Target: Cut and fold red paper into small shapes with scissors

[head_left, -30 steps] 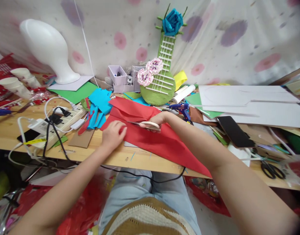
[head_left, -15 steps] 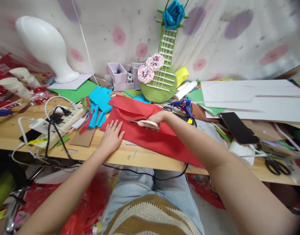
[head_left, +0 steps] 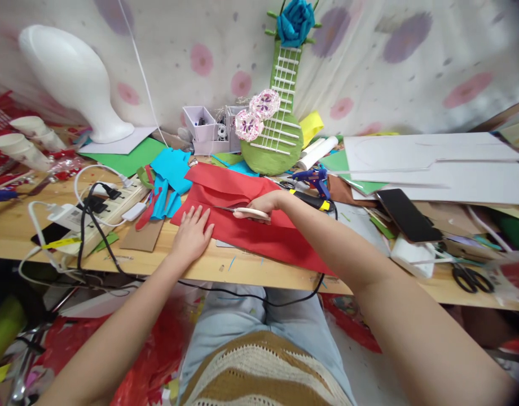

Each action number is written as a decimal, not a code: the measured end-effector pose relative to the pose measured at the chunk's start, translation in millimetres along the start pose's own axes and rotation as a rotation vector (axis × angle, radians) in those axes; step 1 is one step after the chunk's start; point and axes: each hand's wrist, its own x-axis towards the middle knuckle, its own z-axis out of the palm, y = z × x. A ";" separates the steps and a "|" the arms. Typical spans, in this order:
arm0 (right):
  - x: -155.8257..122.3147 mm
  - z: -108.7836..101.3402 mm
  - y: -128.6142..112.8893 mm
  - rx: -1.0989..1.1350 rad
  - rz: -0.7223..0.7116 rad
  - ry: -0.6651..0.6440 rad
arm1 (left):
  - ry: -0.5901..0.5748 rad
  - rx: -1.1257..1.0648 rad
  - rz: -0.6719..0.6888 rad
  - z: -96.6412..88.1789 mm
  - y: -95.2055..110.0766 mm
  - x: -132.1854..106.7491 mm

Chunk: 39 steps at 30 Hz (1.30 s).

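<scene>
A large red sheet (head_left: 259,239), paper or thin cloth, lies along the front of the wooden table with a slit running across it. My right hand (head_left: 264,204) grips white-handled scissors (head_left: 253,213), whose blades point left into the slit. The strip beyond the slit bulges up a little. With fingers spread, my left hand (head_left: 193,232) lies flat on the left end of the sheet, left of the blade tips. Cut blue pieces (head_left: 171,172) rest just beyond that end.
Left stands a power strip (head_left: 111,206) with several cables. Behind the sheet are a green guitar-shaped craft (head_left: 273,144) and a blue glue gun (head_left: 312,179). To the right lie a black phone (head_left: 407,214), black-handled scissors (head_left: 472,278) and white boards (head_left: 420,149). A black cable (head_left: 242,297) hangs off the front edge.
The view has shifted slightly. My right hand and the scissors stay at the slit with little movement, and my left hand stays flat on the sheet.
</scene>
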 end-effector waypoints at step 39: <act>6.4 -6.4 -6.2 -0.032 0.028 -0.087 | -0.020 0.005 -0.057 0.0 -0.5 -0.9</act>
